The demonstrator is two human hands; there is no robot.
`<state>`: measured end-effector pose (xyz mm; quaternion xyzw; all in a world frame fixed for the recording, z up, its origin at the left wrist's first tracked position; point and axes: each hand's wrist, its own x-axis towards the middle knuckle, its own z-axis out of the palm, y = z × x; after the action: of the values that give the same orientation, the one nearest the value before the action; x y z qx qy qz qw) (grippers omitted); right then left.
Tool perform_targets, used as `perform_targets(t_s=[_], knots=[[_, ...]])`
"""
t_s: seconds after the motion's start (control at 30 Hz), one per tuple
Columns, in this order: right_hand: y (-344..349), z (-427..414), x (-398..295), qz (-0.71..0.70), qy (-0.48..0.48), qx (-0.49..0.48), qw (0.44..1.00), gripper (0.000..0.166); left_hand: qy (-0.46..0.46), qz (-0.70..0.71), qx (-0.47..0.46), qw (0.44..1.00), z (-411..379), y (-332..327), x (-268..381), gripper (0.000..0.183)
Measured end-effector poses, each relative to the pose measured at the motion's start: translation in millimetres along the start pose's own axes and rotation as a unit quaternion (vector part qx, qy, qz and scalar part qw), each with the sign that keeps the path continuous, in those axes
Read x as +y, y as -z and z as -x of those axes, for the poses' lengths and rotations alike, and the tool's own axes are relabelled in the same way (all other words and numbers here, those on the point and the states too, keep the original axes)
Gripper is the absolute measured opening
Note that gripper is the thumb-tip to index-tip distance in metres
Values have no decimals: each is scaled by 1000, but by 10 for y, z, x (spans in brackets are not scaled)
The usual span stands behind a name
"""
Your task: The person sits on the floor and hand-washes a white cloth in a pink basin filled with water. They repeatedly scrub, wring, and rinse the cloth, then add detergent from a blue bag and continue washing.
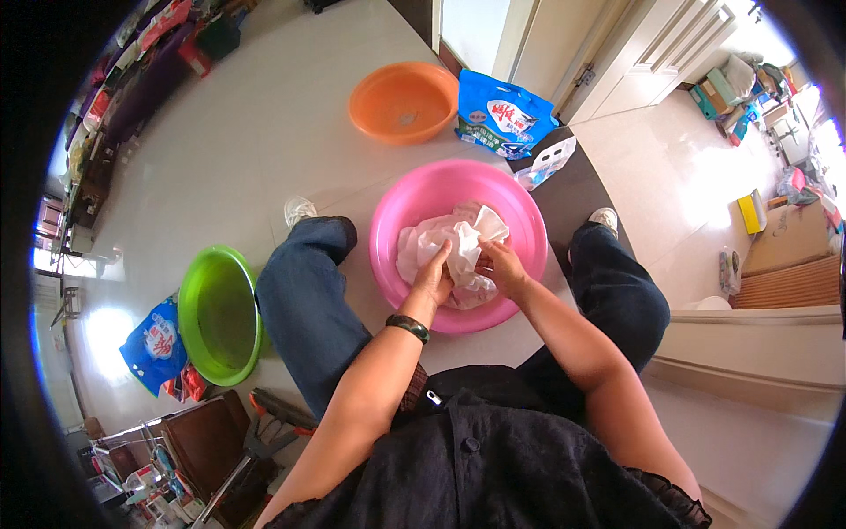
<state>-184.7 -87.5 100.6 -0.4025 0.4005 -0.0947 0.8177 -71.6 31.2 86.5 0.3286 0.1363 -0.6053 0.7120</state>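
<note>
A pink plastic basin (390, 264) stands on the floor between my knees. White, wet-looking cloth (423, 235) lies bunched in it, with part of it raised between my hands. My left hand (436, 274), below a dark bangle, grips the cloth's left side with the thumb on top. On the right, my right hand (501, 264) pinches the raised fold between thumb and fingers. The fingertips of both hands are partly hidden by the cloth.
An orange basin (370, 106) and a blue detergent bag (505, 112) stand beyond the pink basin, near a white printed pack (548, 164). A green basin (254, 317) stands left of my knee, beside another blue bag (155, 344). A door (651, 59) stands ajar.
</note>
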Motion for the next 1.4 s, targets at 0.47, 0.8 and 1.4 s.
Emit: perform_targets(t_s=[0.47, 0.8, 1.4], knots=[[248, 11, 91, 282, -7, 134, 950, 33, -130, -187, 66, 971, -249, 163, 136, 23], [259, 94, 182, 282, -44, 29, 958, 33, -47, -280, 108, 953, -319, 172, -85, 30], [399, -222, 121, 525, 184, 122, 822, 24, -62, -123, 136, 981, -599, 324, 21, 27]])
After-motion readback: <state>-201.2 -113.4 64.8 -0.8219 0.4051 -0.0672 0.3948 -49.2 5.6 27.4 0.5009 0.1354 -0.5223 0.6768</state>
